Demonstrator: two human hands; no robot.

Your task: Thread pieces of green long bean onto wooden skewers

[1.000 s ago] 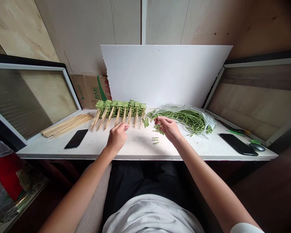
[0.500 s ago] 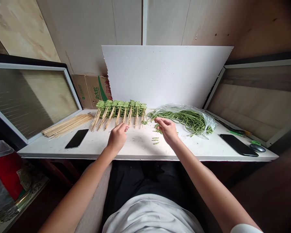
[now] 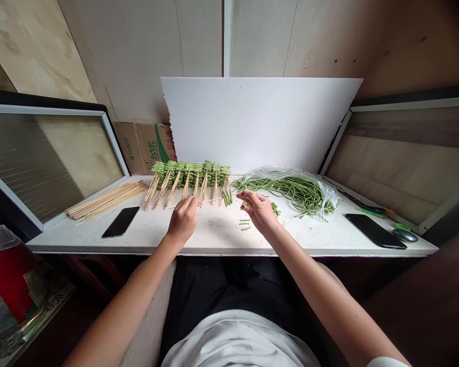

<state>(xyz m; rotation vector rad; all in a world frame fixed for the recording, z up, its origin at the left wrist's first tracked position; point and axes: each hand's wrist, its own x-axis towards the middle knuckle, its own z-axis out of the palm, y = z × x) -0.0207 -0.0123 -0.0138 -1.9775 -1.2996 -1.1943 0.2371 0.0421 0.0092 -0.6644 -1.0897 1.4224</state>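
Observation:
My left hand [image 3: 183, 218] pinches the blunt end of a thin bamboo skewer [image 3: 214, 198] that points right and carries several green bean pieces [image 3: 227, 196] near its tip. My right hand [image 3: 255, 208] is closed in a pinch at the skewer's tip, on a bean piece. Behind both hands lies a row of finished bean skewers [image 3: 191, 176] with their sticks fanned toward me. A few cut bean pieces [image 3: 245, 224] lie on the white table [image 3: 214, 234] under my right wrist.
A clear plastic bag of long green beans [image 3: 298, 188] lies right of my hands. Bare skewers [image 3: 107, 199] and a black phone [image 3: 121, 221] lie at the left; a second phone [image 3: 375, 230] and a small dark object [image 3: 404, 235] at the right. A white foam board [image 3: 260, 122] and a cardboard box [image 3: 145, 145] stand behind.
My right hand has drifted left and slightly toward me, nearer the skewer's tip. The left hand has stayed almost where it was, with the skewer in it. The view has tilted a little.

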